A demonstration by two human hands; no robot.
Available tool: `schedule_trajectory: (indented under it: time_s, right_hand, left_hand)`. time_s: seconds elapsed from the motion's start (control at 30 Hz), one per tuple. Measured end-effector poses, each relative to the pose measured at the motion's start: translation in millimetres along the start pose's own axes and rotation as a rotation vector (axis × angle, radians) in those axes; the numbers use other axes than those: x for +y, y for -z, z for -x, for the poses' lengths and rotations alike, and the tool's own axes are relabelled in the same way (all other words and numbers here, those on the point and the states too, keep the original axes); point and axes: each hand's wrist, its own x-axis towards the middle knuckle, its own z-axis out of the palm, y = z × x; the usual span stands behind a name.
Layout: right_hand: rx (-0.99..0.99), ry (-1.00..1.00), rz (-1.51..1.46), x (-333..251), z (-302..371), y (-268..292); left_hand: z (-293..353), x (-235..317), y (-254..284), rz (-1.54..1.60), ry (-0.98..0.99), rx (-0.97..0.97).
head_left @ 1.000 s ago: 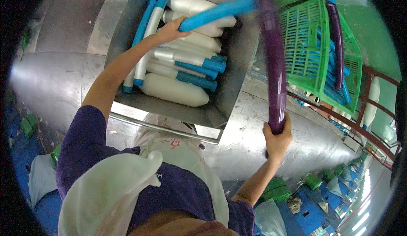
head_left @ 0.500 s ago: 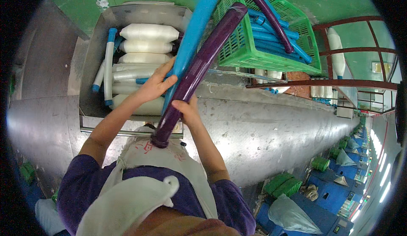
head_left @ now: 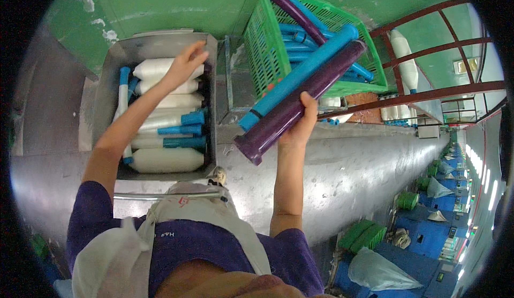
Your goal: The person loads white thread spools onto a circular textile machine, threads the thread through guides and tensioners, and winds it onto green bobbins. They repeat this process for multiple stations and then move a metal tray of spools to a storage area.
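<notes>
The right hand point(head_left: 302, 124) wraps its fingers around a purple tube point(head_left: 300, 102) and a blue tube point(head_left: 300, 76), both slanting up to the green basket point(head_left: 262, 46). Farther off, the left hand point(head_left: 184, 65), fingers loosely curled, reaches over white yarn bobbins point(head_left: 160, 137) in the metal bin point(head_left: 101, 94).

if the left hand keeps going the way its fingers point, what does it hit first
Most likely the white yarn bobbins at the far end of the metal bin: the left hand reaches up over them with fingers extended toward the bin's far rim. Depth is unclear, so it may already be touching one.
</notes>
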Motion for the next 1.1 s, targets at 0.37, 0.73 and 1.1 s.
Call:
schedule_trajectory:
  time_s: [0.37,0.73,1.1]
  right_hand:
    - [0.275,0.528,1.099,-128,-120,111]
    - [0.407,-0.049,1.276,-53,17,303]
    - [-0.152,-0.623,1.119,-5,126,320]
  left_hand:
    - [-342,50,-96,-0.55,-0.191,0.53]
    - [-299,70,-200,-1.298,0.043,-0.386]
    - [-299,122,-363,-0.444,-0.655,-0.712]
